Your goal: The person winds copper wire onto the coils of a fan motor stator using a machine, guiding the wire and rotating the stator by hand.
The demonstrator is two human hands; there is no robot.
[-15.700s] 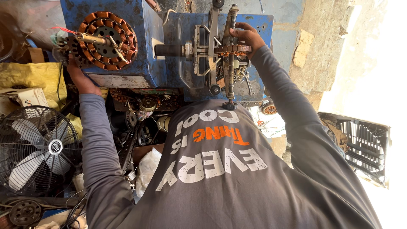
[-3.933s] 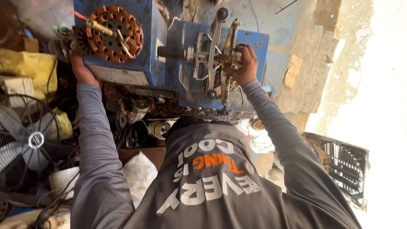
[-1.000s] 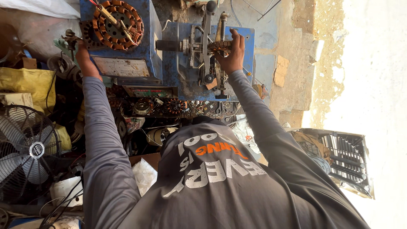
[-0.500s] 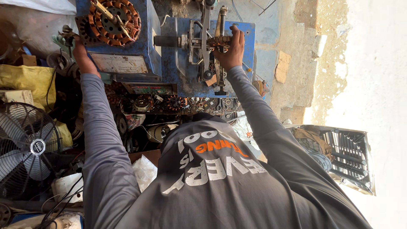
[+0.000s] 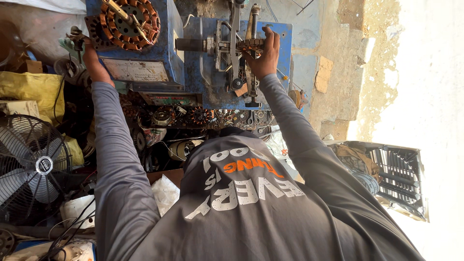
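A blue coil winding machine [image 5: 193, 72] stands in front of me. A round stator with copper windings [image 5: 129, 21] is mounted on its left face. My left hand [image 5: 94, 63] reaches to the machine's left edge and closes on a dark metal crank handle [image 5: 75, 37]; its fingers are partly hidden. My right hand [image 5: 263, 53] grips the metal winding former [image 5: 239, 46] on the shaft at the machine's right part, with the fingers wrapped over copper wire. Both arms are in grey sleeves, and my grey printed shirt [image 5: 241, 203] fills the lower view.
A black fan with a wire guard [image 5: 31, 169] stands at the left, next to yellow sacks [image 5: 31, 87]. Several motor parts and stators [image 5: 193, 118] lie under the machine. A dark grille [image 5: 401, 179] lies at the right, beside a rough wall [image 5: 367, 63].
Both hands stay where they were on the machine. The view has shifted a little, so the machine sits slightly higher in the picture.
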